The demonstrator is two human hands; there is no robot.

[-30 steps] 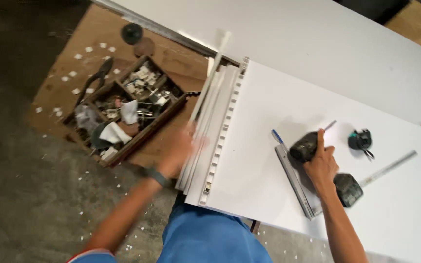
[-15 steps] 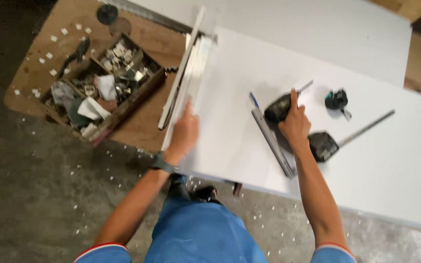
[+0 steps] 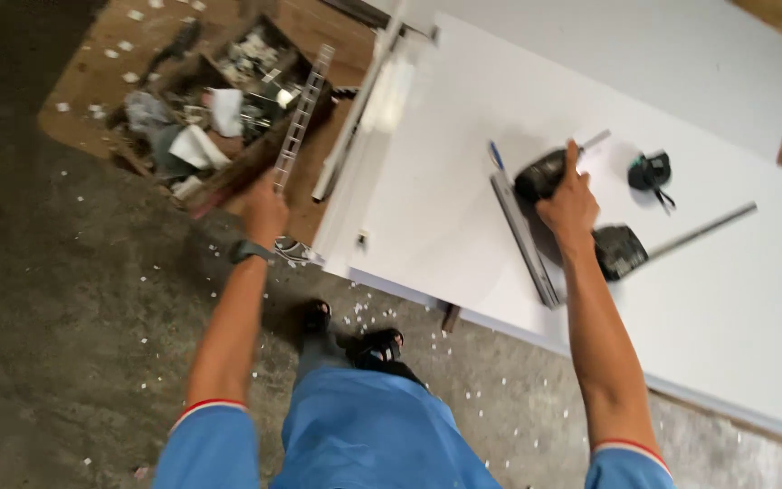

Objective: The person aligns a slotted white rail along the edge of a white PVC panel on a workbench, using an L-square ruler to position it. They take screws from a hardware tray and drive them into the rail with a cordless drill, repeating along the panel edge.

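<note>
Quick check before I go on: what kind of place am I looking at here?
Likely a carpentry or furniture workshop. White panels lie flat with a cordless drill under the right hand, a wooden box of hardware sits beside them, and white chips litter the bare concrete floor.

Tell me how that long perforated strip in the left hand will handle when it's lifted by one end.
The perforated metal strip is long and thin, so it probably flexes and wobbles at its far tip. Held by the left hand at one end only, it likely feels tip-heavy. Its punched edges may snag on the box of hardware.
</note>
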